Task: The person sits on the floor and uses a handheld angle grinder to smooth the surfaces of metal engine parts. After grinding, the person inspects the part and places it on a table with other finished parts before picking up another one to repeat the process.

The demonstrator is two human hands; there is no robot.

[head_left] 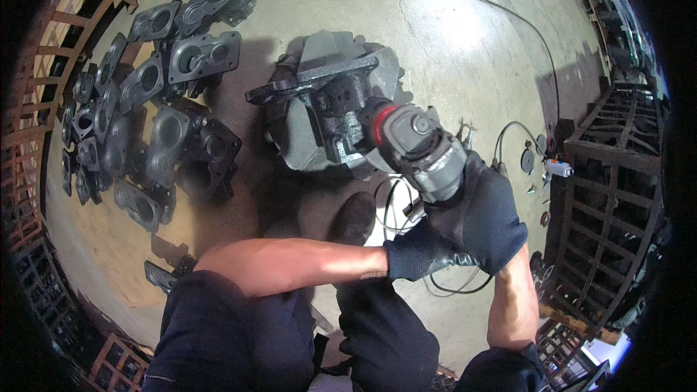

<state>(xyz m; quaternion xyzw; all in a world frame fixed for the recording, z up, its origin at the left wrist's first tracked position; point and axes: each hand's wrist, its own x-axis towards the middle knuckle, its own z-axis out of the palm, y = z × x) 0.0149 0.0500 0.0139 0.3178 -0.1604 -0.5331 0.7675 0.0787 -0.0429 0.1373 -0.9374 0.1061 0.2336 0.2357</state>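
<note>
Concrete floor [414, 0] spreads ahead. Right hand [495, 210], farther forward, is clamped on the angle grinder [430, 156]; left hand [428, 250] adjoins it, grip not determinable. Dark metal casting [341, 105] lies ahead-left of both, along the grinder's long axis.

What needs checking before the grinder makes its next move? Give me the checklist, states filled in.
1. Right hand gripping the grinder: ok, wrapped around its body.
2. Left hand gripping it too: cannot tell, its hold is partly hidden by the right hand.
3. Gloves on both hands: ok.
4. Forearms covered: not ok, both are bare near the wrists.
5. Cord well away from the hands: not ok, it loops close by.
6. Contact with the casting: cannot tell, the grinder's head hides it.
</note>
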